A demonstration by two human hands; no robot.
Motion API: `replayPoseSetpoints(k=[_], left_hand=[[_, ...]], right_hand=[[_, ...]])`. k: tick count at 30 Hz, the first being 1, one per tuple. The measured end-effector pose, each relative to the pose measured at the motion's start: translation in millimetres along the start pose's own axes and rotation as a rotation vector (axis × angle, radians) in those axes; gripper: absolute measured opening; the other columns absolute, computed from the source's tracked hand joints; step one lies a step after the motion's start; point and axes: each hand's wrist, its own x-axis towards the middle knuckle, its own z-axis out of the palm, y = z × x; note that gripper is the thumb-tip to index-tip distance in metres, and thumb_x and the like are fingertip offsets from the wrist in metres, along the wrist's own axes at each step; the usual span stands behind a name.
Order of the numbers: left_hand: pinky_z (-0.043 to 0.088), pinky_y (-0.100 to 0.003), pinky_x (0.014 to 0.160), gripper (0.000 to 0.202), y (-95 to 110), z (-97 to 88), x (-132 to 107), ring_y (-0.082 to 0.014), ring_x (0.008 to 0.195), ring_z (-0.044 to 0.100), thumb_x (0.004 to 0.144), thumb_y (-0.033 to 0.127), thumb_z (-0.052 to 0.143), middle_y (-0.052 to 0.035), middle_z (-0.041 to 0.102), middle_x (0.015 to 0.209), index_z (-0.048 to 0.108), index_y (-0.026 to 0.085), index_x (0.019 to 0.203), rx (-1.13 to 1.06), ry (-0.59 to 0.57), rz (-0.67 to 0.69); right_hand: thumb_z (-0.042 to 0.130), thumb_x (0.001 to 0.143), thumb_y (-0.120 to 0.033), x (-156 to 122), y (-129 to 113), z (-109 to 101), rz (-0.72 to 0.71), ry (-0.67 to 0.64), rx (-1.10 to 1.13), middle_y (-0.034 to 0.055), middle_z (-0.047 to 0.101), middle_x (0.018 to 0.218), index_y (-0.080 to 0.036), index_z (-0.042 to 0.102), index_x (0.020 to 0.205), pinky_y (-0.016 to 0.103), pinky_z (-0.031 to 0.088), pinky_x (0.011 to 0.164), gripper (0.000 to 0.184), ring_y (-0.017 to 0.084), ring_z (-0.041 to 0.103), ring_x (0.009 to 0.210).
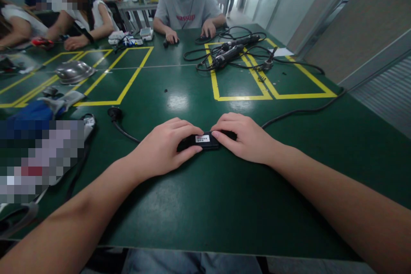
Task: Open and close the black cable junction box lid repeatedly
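Observation:
A small black box-shaped device (211,145) with a white printed label lies on the green table in front of me. My left hand (170,143) holds its left end between thumb and fingers. Around the right end, the thumb and fingers of my right hand (242,137) are closed. A black cord with a plug (114,114) comes out from under my left hand. Beyond my right hand, a black cable (295,112) runs to the table's right edge. The device's two ends are partly hidden by my fingers.
Yellow tape (240,98) marks rectangles on the table (173,205). Black handheld tools (227,55) with tangled cords lie at the far right. A metal bowl (74,71) and a blue cloth-like item (30,115) are on the left. A person (189,8) sits opposite, hands on the table.

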Motion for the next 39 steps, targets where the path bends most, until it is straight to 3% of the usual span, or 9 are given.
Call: replayPoseSetpoints(k=[14, 25, 39], left_hand=[[0.062, -0.042, 0.095, 0.023, 0, 0.4, 1, -0.027, 0.107, 0.076, 0.107, 0.03, 0.073, -0.0089, 0.082, 0.117, 0.076, 0.02, 0.128, 0.029, -0.006, 0.021], [0.062, -0.041, 0.093, 0.025, 0, -0.9, 0, -0.027, 0.104, 0.076, 0.11, 0.033, 0.07, -0.0097, 0.082, 0.115, 0.076, 0.019, 0.129, 0.069, -0.006, 0.057], [0.061, -0.042, 0.092, 0.027, 0, -2.4, -4, -0.0276, 0.106, 0.076, 0.114, 0.036, 0.063, -0.0107, 0.083, 0.121, 0.073, 0.02, 0.133, 0.282, -0.026, 0.123]], right_hand=[[0.07, 0.105, -0.028, 0, -3, -2, 0.01, 0.015, 0.018, 0.0081, 0.082, 0.097, -0.021, 0.083, 0.103, 0.04, 0.057, 0.085, 0.015, 0.025, 0.075, 0.091], [0.065, 0.108, -0.03, 0, -3, -1, -0.007, -0.002, -0.006, 0.0099, 0.083, 0.1, -0.021, 0.083, 0.103, 0.043, 0.057, 0.086, 0.02, 0.027, 0.075, 0.093], [0.063, 0.105, -0.023, 3, -5, 9, -0.118, 0.145, -0.041, 0.0043, 0.08, 0.085, -0.022, 0.079, 0.105, 0.037, 0.053, 0.076, 0.016, 0.021, 0.07, 0.075]])
